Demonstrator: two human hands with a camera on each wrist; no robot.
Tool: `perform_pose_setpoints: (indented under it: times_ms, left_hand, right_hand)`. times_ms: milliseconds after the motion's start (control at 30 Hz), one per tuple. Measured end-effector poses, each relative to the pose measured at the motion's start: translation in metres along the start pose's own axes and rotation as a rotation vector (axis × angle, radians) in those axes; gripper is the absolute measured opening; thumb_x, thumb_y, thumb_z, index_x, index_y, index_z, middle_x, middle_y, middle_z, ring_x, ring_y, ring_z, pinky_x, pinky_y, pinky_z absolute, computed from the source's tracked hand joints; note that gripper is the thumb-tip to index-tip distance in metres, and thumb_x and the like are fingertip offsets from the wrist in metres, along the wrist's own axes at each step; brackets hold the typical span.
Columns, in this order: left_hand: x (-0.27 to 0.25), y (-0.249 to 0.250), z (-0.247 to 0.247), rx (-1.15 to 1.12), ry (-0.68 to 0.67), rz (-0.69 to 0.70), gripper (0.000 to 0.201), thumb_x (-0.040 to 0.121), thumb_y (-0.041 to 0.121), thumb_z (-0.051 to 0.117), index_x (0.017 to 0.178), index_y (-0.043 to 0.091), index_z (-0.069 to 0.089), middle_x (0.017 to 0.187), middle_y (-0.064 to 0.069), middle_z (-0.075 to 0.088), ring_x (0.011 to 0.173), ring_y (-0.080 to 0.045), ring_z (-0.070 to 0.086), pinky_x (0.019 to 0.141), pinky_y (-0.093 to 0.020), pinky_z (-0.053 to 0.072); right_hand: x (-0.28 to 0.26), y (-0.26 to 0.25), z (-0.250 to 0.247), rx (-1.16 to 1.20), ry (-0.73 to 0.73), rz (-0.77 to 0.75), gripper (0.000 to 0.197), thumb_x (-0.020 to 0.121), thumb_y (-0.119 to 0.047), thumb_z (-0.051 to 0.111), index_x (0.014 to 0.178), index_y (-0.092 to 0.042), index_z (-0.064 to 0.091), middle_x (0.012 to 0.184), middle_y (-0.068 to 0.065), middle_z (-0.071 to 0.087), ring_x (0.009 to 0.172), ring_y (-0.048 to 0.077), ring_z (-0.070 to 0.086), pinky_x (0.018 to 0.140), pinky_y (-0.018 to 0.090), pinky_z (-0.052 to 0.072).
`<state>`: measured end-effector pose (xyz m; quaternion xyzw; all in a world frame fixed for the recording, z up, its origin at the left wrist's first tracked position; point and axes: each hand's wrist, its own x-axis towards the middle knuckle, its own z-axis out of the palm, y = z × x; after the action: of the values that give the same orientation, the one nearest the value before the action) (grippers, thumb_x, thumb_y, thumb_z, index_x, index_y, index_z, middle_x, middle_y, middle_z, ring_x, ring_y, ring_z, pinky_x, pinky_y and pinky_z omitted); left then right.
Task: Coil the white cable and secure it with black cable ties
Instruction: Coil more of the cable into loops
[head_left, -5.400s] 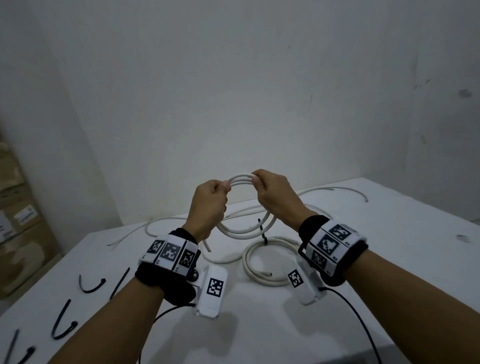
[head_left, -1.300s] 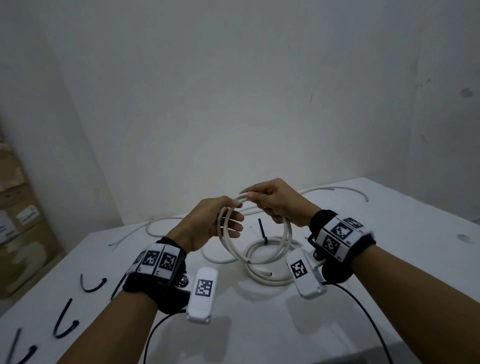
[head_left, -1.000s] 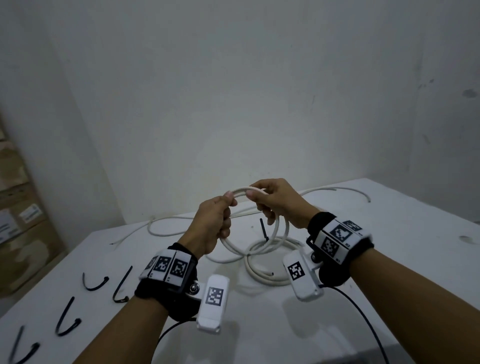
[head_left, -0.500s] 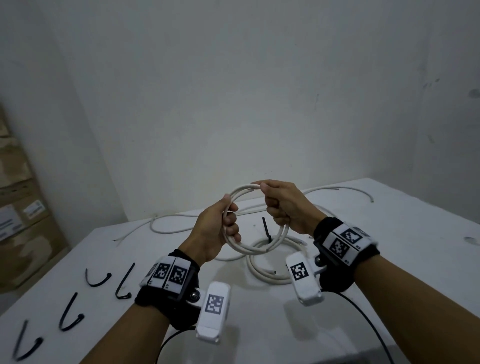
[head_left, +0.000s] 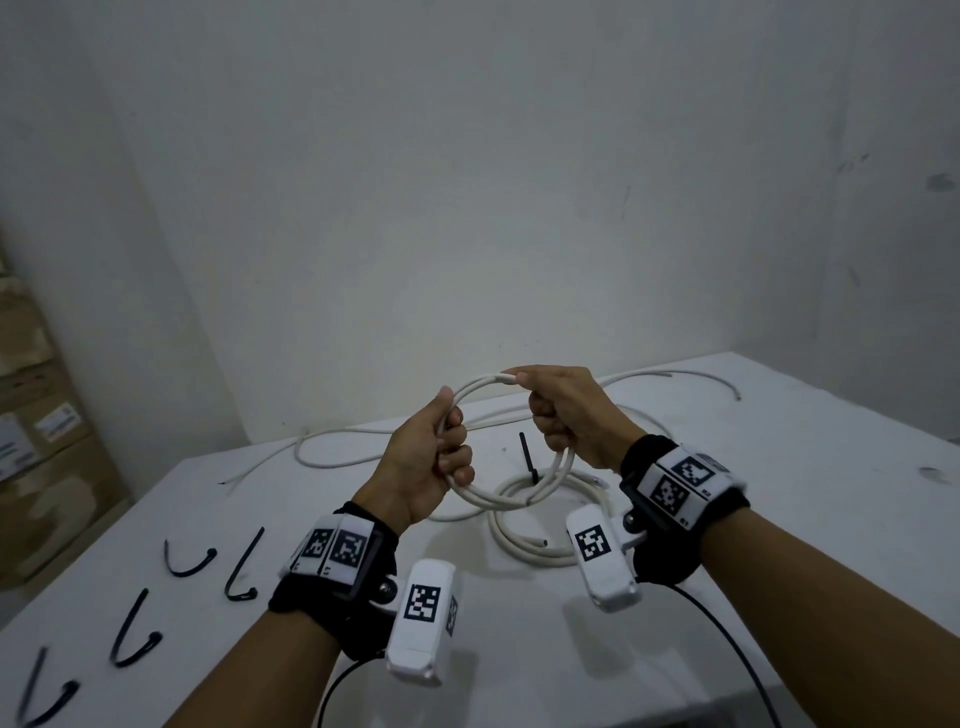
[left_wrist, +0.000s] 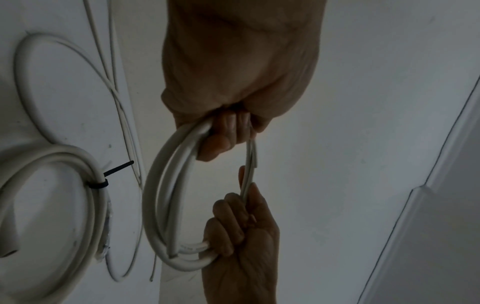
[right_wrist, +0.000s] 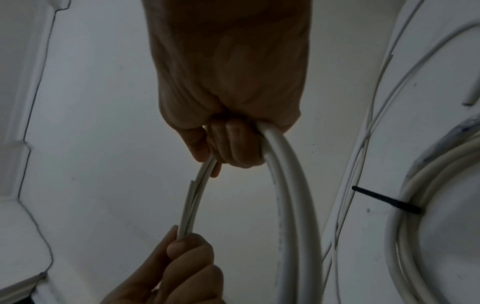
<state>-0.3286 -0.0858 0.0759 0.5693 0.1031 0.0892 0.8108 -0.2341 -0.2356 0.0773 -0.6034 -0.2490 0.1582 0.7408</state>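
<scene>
A white table (head_left: 779, 467) is seen beneath the hands, backed by a plain pale wall (head_left: 467, 182) beyond them. Brown cardboard boxes (head_left: 36, 441) with white labels are stacked far out to the left of the left hand, beside the table's edge.

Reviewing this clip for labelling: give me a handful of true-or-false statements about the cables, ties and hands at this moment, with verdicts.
1. Both the left hand and the right hand grip the held coil. True.
2. The held coil already wears a black tie. False: no tie shows on it.
3. The coil on the table is bound by a black tie. True.
4. The spare ties lie to the person's right. False: they lie to the left.
5. The held coil rests on the table. False: it is held above it.
</scene>
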Motion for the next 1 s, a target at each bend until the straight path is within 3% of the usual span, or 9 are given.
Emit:
perform_pose_setpoints:
  times_ms: [167, 333, 500, 633, 700, 767, 833, 900, 1000]
  left_hand:
    - [-0.001, -0.005, 0.003, 0.115, 0.105, 0.061, 0.039, 0.098, 0.046, 0.045, 0.071, 0.018, 0.044, 0.047, 0.007, 0.024, 0.037, -0.009, 0.019, 0.036, -0.020, 0.028]
    - [-0.002, 0.000, 0.001, 0.162, 0.121, 0.061, 0.039, 0.097, 0.047, 0.046, 0.070, 0.019, 0.043, 0.050, 0.008, 0.022, 0.039, -0.009, 0.018, 0.036, -0.021, 0.024]
    - [-0.006, 0.011, 0.000, 0.346, 0.129, 0.088, 0.036, 0.098, 0.044, 0.047, 0.077, 0.014, 0.050, 0.049, 0.007, 0.024, 0.038, -0.009, 0.020, 0.039, -0.019, 0.021]
    - [-0.009, 0.023, -0.003, 0.510, 0.109, 0.109, 0.040, 0.099, 0.043, 0.045, 0.087, 0.009, 0.060, 0.051, 0.006, 0.027, 0.041, -0.009, 0.023, 0.041, -0.020, 0.021]
    - [-0.011, 0.026, -0.007, 0.529, 0.099, 0.103, 0.043, 0.100, 0.043, 0.042, 0.090, 0.007, 0.063, 0.053, 0.005, 0.027, 0.042, -0.009, 0.023, 0.040, -0.021, 0.021]
    - [-0.012, 0.029, -0.013, 0.495, 0.100, 0.071, 0.040, 0.101, 0.038, 0.038, 0.087, 0.008, 0.061, 0.054, 0.005, 0.026, 0.042, -0.009, 0.021, 0.040, -0.020, 0.018]
    - [-0.014, 0.033, -0.022, 0.443, 0.113, 0.039, 0.028, 0.099, 0.026, 0.036, 0.076, 0.015, 0.047, 0.053, 0.004, 0.026, 0.040, -0.009, 0.018, 0.039, -0.019, 0.016]
    - [-0.018, 0.038, -0.033, 0.458, 0.121, 0.043, 0.027, 0.097, 0.019, 0.037, 0.071, 0.019, 0.033, 0.053, 0.004, 0.027, 0.038, -0.008, 0.018, 0.037, -0.017, 0.015]
    - [-0.030, 0.048, -0.052, 0.536, 0.158, 0.094, 0.028, 0.098, 0.016, 0.041, 0.072, 0.020, 0.031, 0.054, 0.003, 0.030, 0.039, -0.008, 0.019, 0.038, -0.016, 0.013]
  right_hand:
    - [-0.001, 0.000, 0.000, -0.211, -0.027, -0.097, 0.024, 0.095, -0.021, 0.055, 0.109, -0.006, 0.065, 0.068, 0.005, 0.053, 0.050, 0.013, 0.050, 0.039, 0.023, 0.041]
    - [-0.001, 0.003, 0.002, -0.336, -0.015, -0.106, 0.034, 0.096, -0.039, 0.050, 0.107, -0.008, 0.060, 0.083, 0.011, 0.062, 0.065, 0.021, 0.060, 0.049, 0.029, 0.050]
    - [0.003, 0.003, -0.002, -0.494, 0.062, -0.217, 0.030, 0.096, -0.040, 0.047, 0.112, -0.017, 0.060, 0.099, 0.005, 0.064, 0.084, 0.017, 0.061, 0.074, 0.032, 0.051]
    - [0.002, -0.004, 0.009, -0.664, -0.063, -0.303, 0.033, 0.095, -0.034, 0.053, 0.124, -0.021, 0.062, 0.113, 0.001, 0.067, 0.104, 0.010, 0.060, 0.089, 0.023, 0.046]
    - [0.003, -0.004, 0.017, -0.753, -0.102, -0.338, 0.033, 0.093, -0.033, 0.057, 0.122, -0.020, 0.064, 0.108, 0.000, 0.070, 0.097, 0.009, 0.061, 0.085, 0.019, 0.044]
    - [0.004, -0.002, 0.023, -0.794, -0.100, -0.357, 0.028, 0.092, -0.029, 0.059, 0.117, -0.017, 0.068, 0.089, 0.003, 0.070, 0.079, 0.011, 0.058, 0.072, 0.021, 0.043]
    - [0.005, 0.002, 0.030, -0.771, -0.098, -0.364, 0.022, 0.092, -0.025, 0.060, 0.109, -0.016, 0.072, 0.076, 0.006, 0.067, 0.068, 0.013, 0.054, 0.066, 0.025, 0.043]
    - [0.006, 0.006, 0.040, -0.743, -0.120, -0.356, 0.021, 0.091, -0.025, 0.061, 0.105, -0.015, 0.073, 0.076, 0.009, 0.069, 0.068, 0.013, 0.057, 0.065, 0.027, 0.046]
    - [0.008, 0.015, 0.060, -0.739, -0.151, -0.311, 0.027, 0.090, -0.032, 0.062, 0.110, -0.016, 0.070, 0.083, 0.004, 0.071, 0.076, 0.017, 0.064, 0.068, 0.028, 0.050]
